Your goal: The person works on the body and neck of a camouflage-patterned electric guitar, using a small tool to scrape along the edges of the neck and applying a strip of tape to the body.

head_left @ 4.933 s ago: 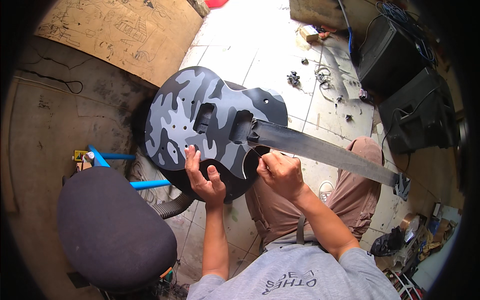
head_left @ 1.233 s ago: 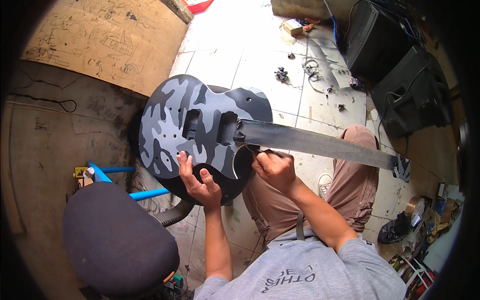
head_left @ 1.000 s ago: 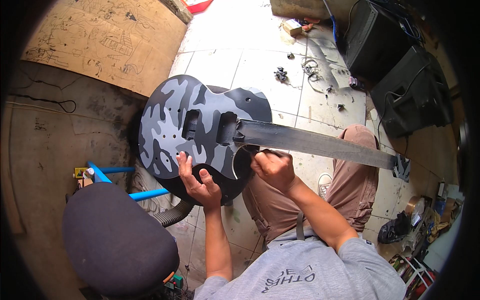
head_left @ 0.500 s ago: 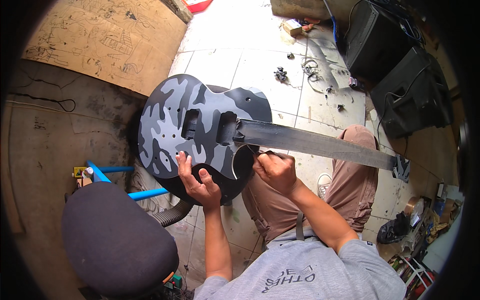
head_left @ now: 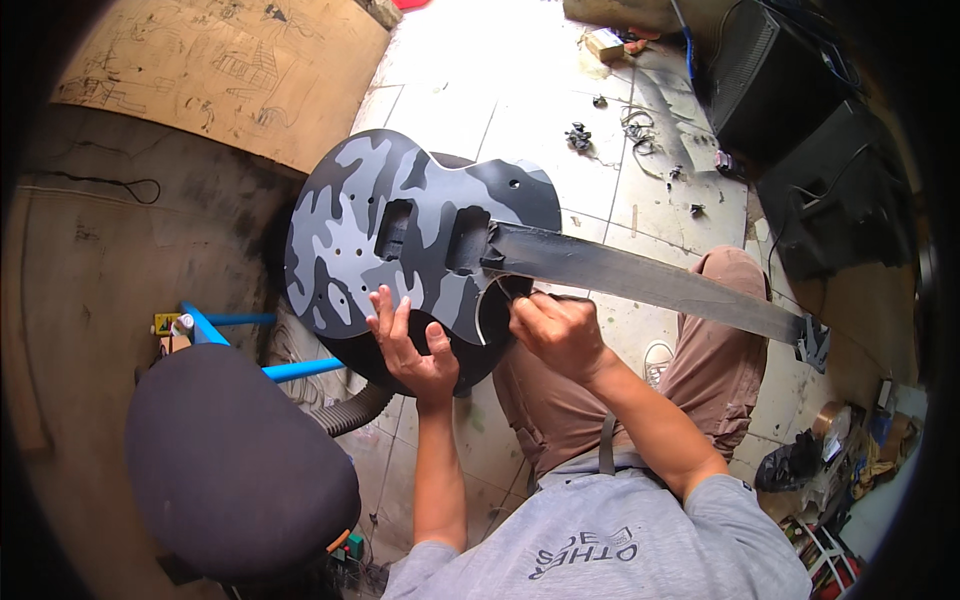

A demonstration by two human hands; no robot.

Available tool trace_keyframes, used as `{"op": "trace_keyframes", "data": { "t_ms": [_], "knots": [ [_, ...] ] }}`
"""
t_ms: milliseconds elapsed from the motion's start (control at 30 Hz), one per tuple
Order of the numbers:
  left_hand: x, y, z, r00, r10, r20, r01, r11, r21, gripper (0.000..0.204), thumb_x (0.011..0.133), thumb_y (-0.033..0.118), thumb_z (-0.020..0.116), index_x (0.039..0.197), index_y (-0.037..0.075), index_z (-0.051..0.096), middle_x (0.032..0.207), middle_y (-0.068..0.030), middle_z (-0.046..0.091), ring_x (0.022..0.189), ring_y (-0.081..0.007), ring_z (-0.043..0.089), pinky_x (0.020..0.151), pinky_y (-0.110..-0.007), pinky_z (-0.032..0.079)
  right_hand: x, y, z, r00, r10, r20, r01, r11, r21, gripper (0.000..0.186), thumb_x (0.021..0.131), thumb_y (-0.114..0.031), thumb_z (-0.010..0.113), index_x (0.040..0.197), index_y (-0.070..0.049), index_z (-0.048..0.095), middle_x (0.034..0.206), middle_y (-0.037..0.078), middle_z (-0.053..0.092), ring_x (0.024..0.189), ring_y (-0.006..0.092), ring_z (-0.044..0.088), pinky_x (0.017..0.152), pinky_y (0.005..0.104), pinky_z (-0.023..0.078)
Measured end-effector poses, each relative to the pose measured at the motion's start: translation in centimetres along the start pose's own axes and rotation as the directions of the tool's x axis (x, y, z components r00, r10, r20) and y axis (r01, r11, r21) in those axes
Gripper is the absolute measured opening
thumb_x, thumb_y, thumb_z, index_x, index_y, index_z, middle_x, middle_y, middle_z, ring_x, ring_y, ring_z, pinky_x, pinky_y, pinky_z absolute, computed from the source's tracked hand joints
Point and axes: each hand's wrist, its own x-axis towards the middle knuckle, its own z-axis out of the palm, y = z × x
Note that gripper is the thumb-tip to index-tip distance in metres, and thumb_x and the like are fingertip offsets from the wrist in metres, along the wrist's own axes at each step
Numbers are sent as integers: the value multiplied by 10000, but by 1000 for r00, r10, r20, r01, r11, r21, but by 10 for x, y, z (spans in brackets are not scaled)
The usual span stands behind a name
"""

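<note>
An electric guitar body (head_left: 345,245) in grey and black camouflage lies tilted across my lap, its two pickup cavities empty. Its neck (head_left: 650,280), covered in dark masking, reaches toward the right. My left hand (head_left: 413,345) has its fingers spread and raised against the lower edge of the body. Just below the neck joint, beside the curved cutaway with its pale edge, my right hand (head_left: 550,330) is closed in a pinch; whatever its fingertips hold is hidden.
At lower left stand a dark padded seat (head_left: 240,450) and blue tubing (head_left: 300,368). A plywood board (head_left: 220,70) is at upper left. Black speaker boxes (head_left: 760,100), cables and small dark parts (head_left: 578,138) lie to the right. Bags and clutter (head_left: 790,465) fill the lower right.
In the last half second the guitar, hands and surroundings shifted slightly up and right in the picture, as the view moved. My hands keep much the same posture on the guitar.
</note>
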Motion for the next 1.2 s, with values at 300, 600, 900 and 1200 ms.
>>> {"op": "trace_keyframes", "data": {
  "t_ms": [300,600,900,1200],
  "knots": [
    [1,-1,1,1000,-11,-9,11,1000,0,392,995,212,564,1334,16,553,1505,-235,529,1454,-426,444,1220,-546,267,-4,9,-10,940,-287,183,263,953,148,124,835,-79,747,942,-58,690,746,21,649,593,162,669,495,309,527],
    [2,1,1,1000,-16,-8,16,1000,11,384,998,210,565,1327,13,555,1495,-236,538,1443,-425,459,1211,-542,290,7,14,-18,931,-264,251,238,963,130,149,820,-124,668,960,-108,618,793,-15,587,662,125,659,556,292,543],
    [2,0,1,1000,-16,-11,16,1000,15,366,1015,200,527,1328,12,555,1492,-228,546,1438,-420,466,1209,-537,295,25,8,-34,917,-226,330,215,974,69,154,830,-111,681,982,-123,659,803,-23,651,715,144,682,566,305,551],
    [1,-1,0,999,-34,-14,34,999,-8,342,1032,155,469,1334,21,554,1484,-216,558,1442,-406,467,1209,-526,297,22,9,-33,881,-335,335,304,942,141,112,842,-146,657,947,-121,626,819,-24,622,749,133,674,623,303,572]
  ]
}}
